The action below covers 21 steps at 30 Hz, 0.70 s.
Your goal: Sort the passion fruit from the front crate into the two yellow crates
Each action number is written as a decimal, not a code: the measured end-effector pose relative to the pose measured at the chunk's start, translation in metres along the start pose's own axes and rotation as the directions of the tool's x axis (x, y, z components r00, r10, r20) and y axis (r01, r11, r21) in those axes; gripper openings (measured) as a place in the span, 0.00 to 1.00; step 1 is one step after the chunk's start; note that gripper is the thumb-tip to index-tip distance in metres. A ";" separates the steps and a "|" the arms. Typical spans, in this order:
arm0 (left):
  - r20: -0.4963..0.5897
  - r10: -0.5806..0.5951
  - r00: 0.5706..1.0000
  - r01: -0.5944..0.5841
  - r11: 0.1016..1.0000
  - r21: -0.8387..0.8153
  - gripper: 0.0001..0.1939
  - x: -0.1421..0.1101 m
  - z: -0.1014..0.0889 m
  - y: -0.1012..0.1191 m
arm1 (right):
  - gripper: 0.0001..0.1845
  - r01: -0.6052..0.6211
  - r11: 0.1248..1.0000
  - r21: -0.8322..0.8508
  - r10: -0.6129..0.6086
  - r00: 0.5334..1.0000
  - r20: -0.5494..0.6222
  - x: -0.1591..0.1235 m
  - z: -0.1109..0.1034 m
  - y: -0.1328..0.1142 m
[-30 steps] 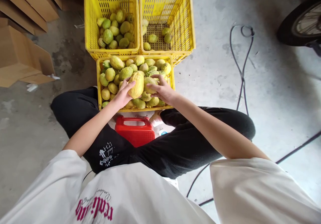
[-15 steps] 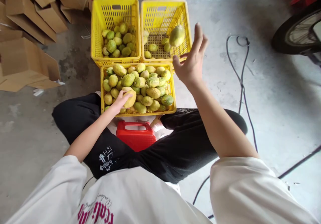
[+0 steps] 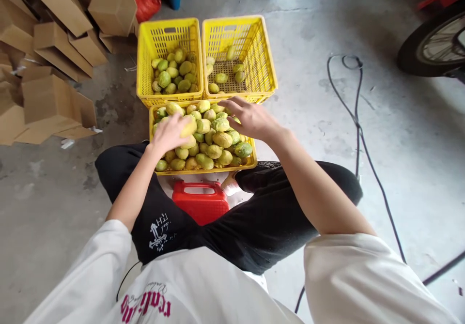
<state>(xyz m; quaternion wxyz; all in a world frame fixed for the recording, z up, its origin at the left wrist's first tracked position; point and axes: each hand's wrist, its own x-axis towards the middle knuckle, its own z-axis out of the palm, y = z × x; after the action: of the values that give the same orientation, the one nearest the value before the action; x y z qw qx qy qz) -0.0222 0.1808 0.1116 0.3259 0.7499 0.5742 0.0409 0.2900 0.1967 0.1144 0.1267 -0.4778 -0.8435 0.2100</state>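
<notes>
A near yellow crate full of yellow-green fruit sits on the floor between my knees. My left hand is closed on a yellowish fruit over the crate's left side. My right hand hovers over the crate's far right part, fingers spread and reaching down to the fruit, nothing in it. Behind stand two more yellow crates: the left one about half full of fruit, the right one with only a few fruit on its bottom.
A red plastic stool shows between my black-trousered legs. Cardboard boxes are piled at the left. A black cable runs over the concrete floor at the right. A wheel stands at the far right.
My right hand tossed a fruit into the far right crate, then came back down over the near crate. My left hand has lifted a yellowish fruit from the crate's left side.
</notes>
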 end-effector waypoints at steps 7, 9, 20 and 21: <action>-0.284 0.015 0.959 -0.072 0.979 -0.191 0.37 0.020 -0.008 -0.043 | 0.32 -0.015 1.000 -0.005 0.015 1.000 0.017 -0.005 -0.002 -0.011; -0.014 -0.021 1.000 0.020 0.994 -0.109 0.36 0.021 0.010 -0.053 | 0.30 -0.023 1.000 0.002 0.023 0.999 0.037 -0.007 0.001 -0.010; 0.341 -0.326 0.882 0.065 0.800 0.597 0.48 0.006 0.049 -0.008 | 0.28 -0.260 0.917 -0.301 0.392 0.717 0.577 -0.017 -0.002 -0.040; 0.322 -0.328 0.888 0.073 0.793 0.604 0.47 0.006 0.050 -0.007 | 0.29 -0.243 0.927 -0.285 0.368 0.727 0.579 -0.017 -0.003 -0.044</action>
<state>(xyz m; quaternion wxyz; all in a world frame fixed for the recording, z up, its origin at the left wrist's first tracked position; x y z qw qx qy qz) -0.0042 0.1650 0.0670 0.1991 0.7373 0.5554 -0.3290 0.2670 0.1630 0.1375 -0.2416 -0.5238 -0.7626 0.2928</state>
